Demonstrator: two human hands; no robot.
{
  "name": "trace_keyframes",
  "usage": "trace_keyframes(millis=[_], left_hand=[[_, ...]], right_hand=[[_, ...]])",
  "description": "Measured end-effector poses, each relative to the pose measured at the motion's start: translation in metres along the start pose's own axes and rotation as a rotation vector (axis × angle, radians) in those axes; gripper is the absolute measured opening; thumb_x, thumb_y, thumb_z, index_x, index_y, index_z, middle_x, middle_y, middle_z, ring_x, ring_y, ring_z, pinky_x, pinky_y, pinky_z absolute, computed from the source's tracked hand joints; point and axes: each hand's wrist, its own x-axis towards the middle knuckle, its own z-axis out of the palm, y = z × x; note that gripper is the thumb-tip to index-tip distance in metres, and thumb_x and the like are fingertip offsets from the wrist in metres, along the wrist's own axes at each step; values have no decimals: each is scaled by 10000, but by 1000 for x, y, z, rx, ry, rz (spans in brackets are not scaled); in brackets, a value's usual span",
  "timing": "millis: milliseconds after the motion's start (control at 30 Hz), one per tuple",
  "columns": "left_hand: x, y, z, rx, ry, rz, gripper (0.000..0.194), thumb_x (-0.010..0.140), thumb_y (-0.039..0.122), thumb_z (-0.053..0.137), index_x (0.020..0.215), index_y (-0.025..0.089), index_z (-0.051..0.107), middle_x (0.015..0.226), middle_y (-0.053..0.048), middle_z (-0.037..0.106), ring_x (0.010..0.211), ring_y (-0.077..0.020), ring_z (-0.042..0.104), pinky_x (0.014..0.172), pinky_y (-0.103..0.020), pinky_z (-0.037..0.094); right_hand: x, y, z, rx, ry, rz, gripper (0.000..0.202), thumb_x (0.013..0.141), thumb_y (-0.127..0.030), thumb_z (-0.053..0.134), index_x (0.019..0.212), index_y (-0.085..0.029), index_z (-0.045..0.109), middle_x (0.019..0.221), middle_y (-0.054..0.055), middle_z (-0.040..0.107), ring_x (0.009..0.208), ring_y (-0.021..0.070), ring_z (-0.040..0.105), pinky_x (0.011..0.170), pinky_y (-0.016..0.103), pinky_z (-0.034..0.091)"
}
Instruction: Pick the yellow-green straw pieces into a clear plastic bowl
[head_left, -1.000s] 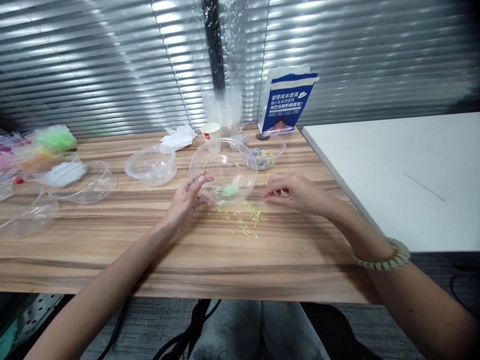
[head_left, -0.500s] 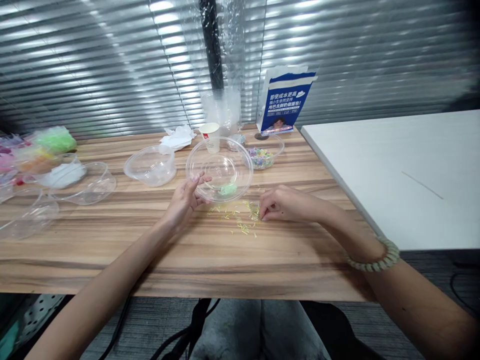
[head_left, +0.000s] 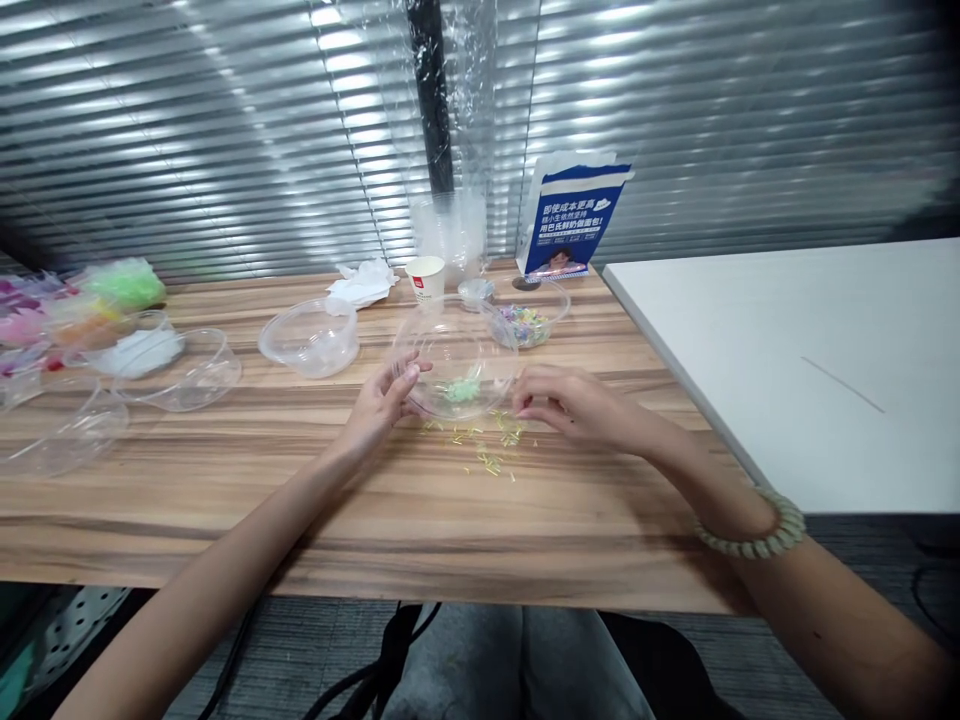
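A clear round plastic bowl (head_left: 493, 372) with a small green clump (head_left: 461, 389) inside stands in the middle of the wooden table. My left hand (head_left: 391, 392) grips its left rim, fingers and thumb on the plastic. At the right side of the bowl, my right hand (head_left: 562, 402) is pinched at the fingertips; whatever lies between them is too small to name. Thin yellow bits (head_left: 489, 460) are scattered on the wood in front of the bowl. Behind it, to the right, a clear container holds multicoloured bits (head_left: 523, 325).
A paper cup (head_left: 426, 279), crumpled white tissue (head_left: 364, 284) and a blue-and-white bag (head_left: 574, 222) stand at the back. Clear bowls (head_left: 311, 340) and bagged coloured material (head_left: 124, 284) are at the left. A white table (head_left: 810, 370) adjoins on the right.
The bowl has tilted from facing me to sitting more upright. My right hand has risen slightly from the yellow bits to the bowl's right edge. The view has shifted slightly.
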Motion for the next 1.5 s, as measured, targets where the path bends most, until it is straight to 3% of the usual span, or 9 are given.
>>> trace_keyframes(millis=[100,200,500,667,767,900,1000,1233,1500], left_hand=[[-2,-2,2,51,-65,9,632,719,462,686,1231,156,477,1246,-147,529,576,-82,598,547,-235,520],[-4,-2,3,55,-106,-7,690,694,467,710,1256,146,472,1225,-148,538,623,-101,606,556,-233,516],[-3,-4,1,14,-122,-16,648,720,441,696,1271,176,482,1236,-137,533,608,-101,609,566,-252,523],[-3,-3,1,22,-118,3,612,730,452,677,1242,171,493,1247,-147,531,570,-91,608,549,-250,517],[-3,0,2,9,-50,7,567,744,449,662,1210,169,503,1246,-142,539,570,-80,605,546,-236,513],[-1,3,1,-47,59,6,531,754,439,655,1183,159,514,1221,-127,556,587,-76,606,568,-232,525],[1,2,0,-60,89,-1,538,752,454,652,1177,148,525,1194,-118,569,601,-76,607,574,-223,526],[-1,0,1,-45,50,-7,525,774,442,633,1200,160,517,1221,-110,553,631,-87,615,581,-234,536],[1,0,-1,-55,62,-1,514,770,432,641,1186,151,532,1213,-120,559,662,-94,624,577,-218,530]], right_hand=[[3,-6,2,-13,278,-19,102,872,-164,530,837,-174,625,821,31,668,749,136,603,678,259,465],[5,-10,13,-98,436,-45,90,860,-166,564,828,-177,648,795,26,689,742,147,620,691,276,476],[6,-14,16,-186,562,-71,200,880,-120,506,976,-212,655,955,32,706,867,159,646,770,306,506],[4,-10,2,-130,637,81,106,868,-192,546,883,-188,651,778,31,662,673,133,573,583,253,452],[2,-2,-6,-73,455,116,88,840,-239,595,848,-171,649,761,26,628,618,115,514,562,243,415],[0,5,-6,17,-23,114,85,826,-223,608,863,-182,671,839,28,633,701,122,556,646,247,428],[0,3,0,47,-258,116,79,829,-199,597,828,-181,674,844,26,644,742,131,577,693,252,428],[2,-1,9,-3,-289,91,121,850,-193,567,810,-172,680,828,36,661,751,144,587,700,260,415],[2,-5,7,-63,-260,211,97,806,-193,599,743,-174,670,801,24,668,702,135,571,662,245,388]])
